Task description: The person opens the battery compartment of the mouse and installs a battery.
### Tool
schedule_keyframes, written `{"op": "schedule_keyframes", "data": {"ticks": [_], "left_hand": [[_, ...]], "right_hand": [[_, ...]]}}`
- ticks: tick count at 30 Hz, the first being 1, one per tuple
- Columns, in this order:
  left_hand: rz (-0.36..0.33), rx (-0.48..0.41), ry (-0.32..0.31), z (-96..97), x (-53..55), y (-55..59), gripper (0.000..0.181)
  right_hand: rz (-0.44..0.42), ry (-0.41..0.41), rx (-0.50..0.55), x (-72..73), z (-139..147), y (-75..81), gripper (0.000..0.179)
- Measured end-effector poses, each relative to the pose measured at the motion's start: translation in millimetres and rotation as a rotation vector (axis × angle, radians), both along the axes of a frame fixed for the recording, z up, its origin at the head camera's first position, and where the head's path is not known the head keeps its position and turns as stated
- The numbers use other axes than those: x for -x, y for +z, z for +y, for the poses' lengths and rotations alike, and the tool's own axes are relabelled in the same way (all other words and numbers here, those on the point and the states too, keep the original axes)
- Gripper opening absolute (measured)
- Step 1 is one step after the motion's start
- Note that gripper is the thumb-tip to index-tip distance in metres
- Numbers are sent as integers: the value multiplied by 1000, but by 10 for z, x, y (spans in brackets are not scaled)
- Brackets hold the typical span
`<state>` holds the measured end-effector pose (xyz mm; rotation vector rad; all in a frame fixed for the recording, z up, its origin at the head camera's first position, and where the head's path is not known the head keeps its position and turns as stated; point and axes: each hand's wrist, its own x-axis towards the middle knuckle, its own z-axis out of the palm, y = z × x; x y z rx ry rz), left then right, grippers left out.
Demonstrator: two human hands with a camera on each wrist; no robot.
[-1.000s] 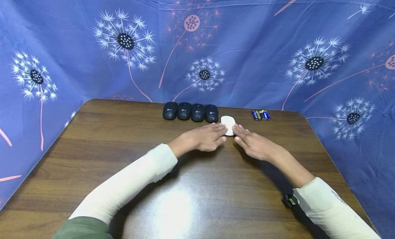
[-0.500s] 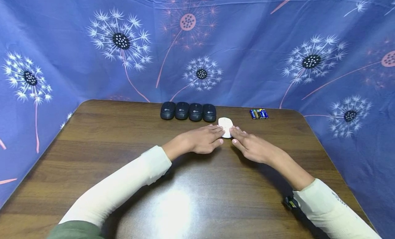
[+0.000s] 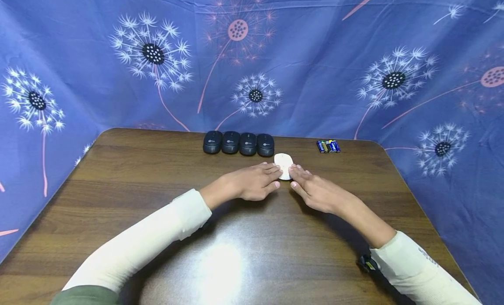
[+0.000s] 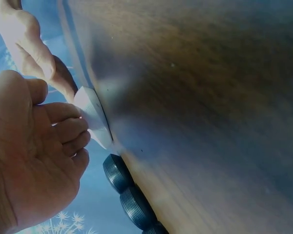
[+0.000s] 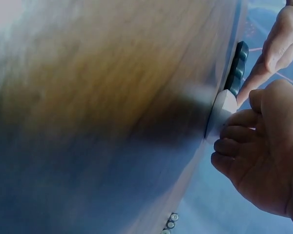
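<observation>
A white computer mouse lies on the wooden table, slightly in front of the row of black mice. Extended fingers of my left hand touch its left side. On its right side rest the fingertips of my right hand, also extended. Both thumbs point inward, apart from the mouse. The left wrist view shows the palm of the left hand beside the white mouse. In the right wrist view, fingers of the right hand lie against the white mouse.
Several black mice stand side by side at the back edge of the wooden table. Several batteries lie in a small row farther right. A blue curtain with dandelion prints hangs close behind and beside the table.
The white mouse has slid a little toward the person, and both hands have moved with it. The black mice and batteries stay in place while the head view shifts slightly.
</observation>
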<state>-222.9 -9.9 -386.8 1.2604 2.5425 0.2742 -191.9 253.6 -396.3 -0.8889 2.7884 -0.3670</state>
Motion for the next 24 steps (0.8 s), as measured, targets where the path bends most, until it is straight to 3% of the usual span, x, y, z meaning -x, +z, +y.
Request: {"op": "schedule_keyframes", "data": {"ticks": [11,24], "left_hand": [[19,-27,-26,-140,-67,-13,63],[0,-44,-9,-377,-156,-21,62]], "right_hand": [[47,5,-29,-77,-156,-17,60],[79,46,-47,-146,-375,3,59]]}}
